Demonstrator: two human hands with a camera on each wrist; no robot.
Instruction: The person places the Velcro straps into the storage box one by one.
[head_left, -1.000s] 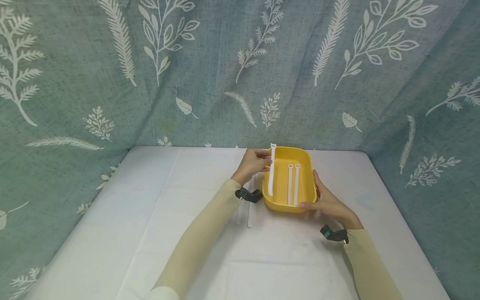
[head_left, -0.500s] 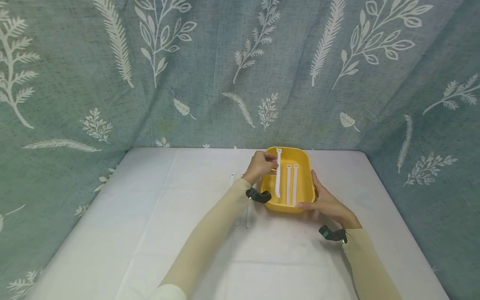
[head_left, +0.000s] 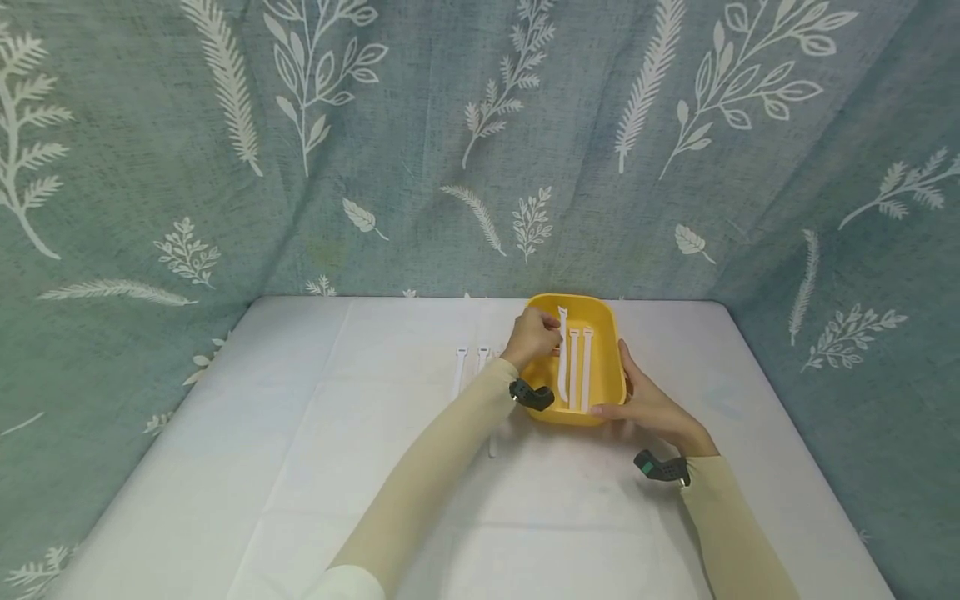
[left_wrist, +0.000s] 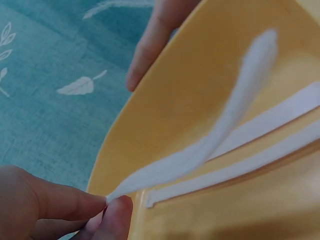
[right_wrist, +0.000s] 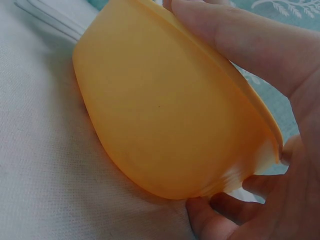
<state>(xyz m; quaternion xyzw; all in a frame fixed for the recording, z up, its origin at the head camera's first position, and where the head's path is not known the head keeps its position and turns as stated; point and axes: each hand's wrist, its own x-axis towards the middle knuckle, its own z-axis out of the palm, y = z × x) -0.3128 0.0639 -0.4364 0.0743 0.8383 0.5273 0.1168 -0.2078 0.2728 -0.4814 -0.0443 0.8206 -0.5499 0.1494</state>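
White strap (head_left: 562, 367) runs lengthwise over yellow tray (head_left: 603, 358), wide end toward curtain (head_left: 420, 167).

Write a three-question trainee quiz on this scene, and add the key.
1. Fill the gap: The left hand pinches a white strap, while the yellow tray is gripped by the ____ hand.
2. True or false: No strap lies in the tray.
3. Multiple choice: In the head view, where are the loose straps on the table?
A) Left of the tray
B) Right of the tray
C) Behind the tray

Key:
1. right
2. False; two straps lie in it.
3. A
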